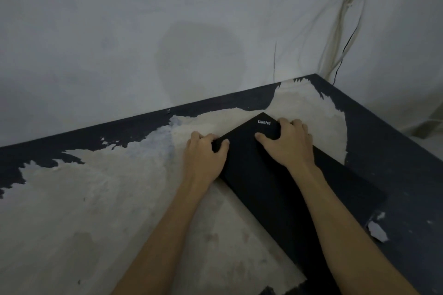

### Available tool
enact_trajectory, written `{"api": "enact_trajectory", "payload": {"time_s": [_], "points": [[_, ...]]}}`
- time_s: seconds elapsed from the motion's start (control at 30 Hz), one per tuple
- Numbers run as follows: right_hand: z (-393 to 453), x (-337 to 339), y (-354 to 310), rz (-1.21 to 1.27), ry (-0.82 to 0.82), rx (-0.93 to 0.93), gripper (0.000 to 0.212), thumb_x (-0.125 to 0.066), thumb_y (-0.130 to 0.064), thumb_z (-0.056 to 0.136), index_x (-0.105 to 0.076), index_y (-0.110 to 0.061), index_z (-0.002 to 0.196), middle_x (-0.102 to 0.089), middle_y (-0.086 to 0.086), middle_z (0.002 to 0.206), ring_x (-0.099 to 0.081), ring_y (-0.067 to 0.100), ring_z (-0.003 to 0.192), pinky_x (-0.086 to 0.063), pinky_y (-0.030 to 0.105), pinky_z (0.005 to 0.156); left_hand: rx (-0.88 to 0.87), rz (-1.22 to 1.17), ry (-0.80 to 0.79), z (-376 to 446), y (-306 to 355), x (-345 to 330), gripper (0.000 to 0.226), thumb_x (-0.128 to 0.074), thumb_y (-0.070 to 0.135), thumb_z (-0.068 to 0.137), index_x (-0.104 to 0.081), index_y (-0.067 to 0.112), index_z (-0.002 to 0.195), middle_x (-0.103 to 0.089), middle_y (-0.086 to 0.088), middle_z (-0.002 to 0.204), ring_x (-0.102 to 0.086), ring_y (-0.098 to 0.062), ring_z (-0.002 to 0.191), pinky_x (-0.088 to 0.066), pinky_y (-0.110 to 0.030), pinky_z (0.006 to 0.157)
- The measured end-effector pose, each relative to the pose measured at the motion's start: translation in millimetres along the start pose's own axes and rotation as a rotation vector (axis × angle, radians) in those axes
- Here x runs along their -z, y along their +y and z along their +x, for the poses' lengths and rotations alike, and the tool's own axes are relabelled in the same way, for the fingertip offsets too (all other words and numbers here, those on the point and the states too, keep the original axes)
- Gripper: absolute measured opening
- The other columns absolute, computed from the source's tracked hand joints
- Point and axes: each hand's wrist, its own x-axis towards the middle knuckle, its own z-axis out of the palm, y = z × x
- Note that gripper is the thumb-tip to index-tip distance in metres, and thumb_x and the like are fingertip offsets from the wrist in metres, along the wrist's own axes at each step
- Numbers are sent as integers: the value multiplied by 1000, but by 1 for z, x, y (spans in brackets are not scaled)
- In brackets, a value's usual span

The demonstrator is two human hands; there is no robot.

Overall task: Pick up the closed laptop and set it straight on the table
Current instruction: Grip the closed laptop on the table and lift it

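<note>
Both bare forearms are stretched forward from the lower edge of the view toward the far right corner of the table [72, 211], the palms turned down. The left hand [206, 155] is set at the left corner of the laptop [271, 175]; its thumb is laid on the black lid and the other fingers are curled down over the edge, so that the corner is pinched between thumb and fingers. The right hand [287, 141] is placed over the far part of the lid, just beside the white lettering [264, 122]. Its thumb is pressed flat on the lid, pointing left, and its fingers are bent over the far right edge, closed upon it; the fingertips themselves are hidden behind the edge.

The laptop is closed and lies askew on the table, one corner pointed toward the wall [119, 31] and its long sides run diagonally toward the near right. Whether it rests fully on the surface or is slightly raised cannot be told. The table's dark covering is peeled away over much of the top, and pale bare material is exposed. Cables [340, 26] are hung down the wall near the corner.
</note>
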Motion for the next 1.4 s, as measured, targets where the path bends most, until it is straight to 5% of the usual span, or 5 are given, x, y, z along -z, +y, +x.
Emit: {"api": "enact_trajectory", "payload": {"time_s": [0.33, 0.57, 0.77, 1.07, 1.4], "points": [[1, 17, -14, 93, 72, 9, 76, -61, -68, 84, -59, -11, 134, -54, 14, 129, -48, 33, 123, -40, 45, 105, 203, -608, 85, 2, 18, 11, 22, -74, 37, 91, -71, 19, 104, -67, 14, 98, -61, 2, 87, -45, -2, 56], [11, 28, -30, 121, 74, 69, 74, -63, -74, 78, -69, -13, 120, -56, 11, 115, -54, 28, 112, -50, 45, 93, 297, -825, 56, 19, 5, 32, 11, -80, 34, 85, -83, 27, 93, -80, 6, 97, -74, -16, 98, -61, -44, 91], [9, 31, -49, 250, -106, 98, 54, -63, -71, 78, -62, -19, 91, -64, 6, 99, -64, 24, 87, -47, 35, 68, 307, -947, 10, 25, -14, 75, 11, -83, 24, 84, -84, 14, 88, -81, -7, 83, -75, -18, 76, -61, -30, 67], [-10, 20, -67, 607, -347, 70, 38, -67, -48, 93, -57, -19, 116, -64, -9, 101, -66, 9, 92, -52, 26, 70, 360, -926, -57, 23, -34, 104, 18, -83, 22, 84, -83, 7, 95, -80, -7, 82, -73, -16, 68, -60, -26, 59], [-28, 9, -80, 865, -441, -35, 38, -63, -43, 98, -71, -10, 114, -80, 11, 105, -78, 28, 97, -60, 54, 92, 330, -865, -44, 5, -47, 125, 19, -84, 29, 83, -83, 12, 93, -81, -6, 87, -75, -19, 78, -63, -30, 66]]}}
